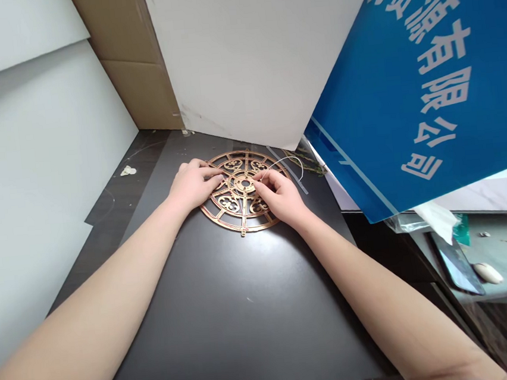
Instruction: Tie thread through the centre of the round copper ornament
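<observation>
A round openwork disc (244, 224), copper-coloured with scroll patterns, lies flat on the dark grey board. My left hand (194, 184) rests on its upper left rim, fingers extended toward the centre. Near the disc's hub, my right hand (281, 194) has thumb and index finger pinched together. A thin white wire (298, 159) loops out from behind the right fingers to the right; its end at the fingertips is too small to make out.
White panels (258, 52) and brown cardboard (135, 76) stand behind. A blue sign (389, 105) leans at the right. A clear strip (295, 177) lies beside the disc. A phone (456, 263) and white mouse (488, 273) are at lower right.
</observation>
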Demonstrator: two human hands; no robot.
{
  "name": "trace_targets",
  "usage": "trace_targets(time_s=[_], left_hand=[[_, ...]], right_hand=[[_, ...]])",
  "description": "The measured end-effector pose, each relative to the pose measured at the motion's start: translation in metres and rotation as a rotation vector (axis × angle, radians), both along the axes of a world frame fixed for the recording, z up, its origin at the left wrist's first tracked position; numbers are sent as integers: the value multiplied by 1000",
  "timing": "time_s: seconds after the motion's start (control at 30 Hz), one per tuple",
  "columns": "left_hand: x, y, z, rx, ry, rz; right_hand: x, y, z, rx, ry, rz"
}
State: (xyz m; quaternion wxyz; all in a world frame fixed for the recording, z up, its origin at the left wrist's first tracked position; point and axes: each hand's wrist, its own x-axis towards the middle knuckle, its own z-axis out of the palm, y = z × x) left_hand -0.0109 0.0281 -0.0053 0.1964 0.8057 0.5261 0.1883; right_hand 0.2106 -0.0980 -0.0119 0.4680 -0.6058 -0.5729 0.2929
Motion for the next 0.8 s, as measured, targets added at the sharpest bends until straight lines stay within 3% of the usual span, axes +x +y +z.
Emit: trace_targets(time_s=[0.33, 0.8], left_hand=[[0, 4, 0, 12, -66, -47], [8, -4, 9, -27, 142, 5]], right_hand=[[-1, -2, 3, -15, -7, -6], [-2, -2, 3, -23, 0, 11]])
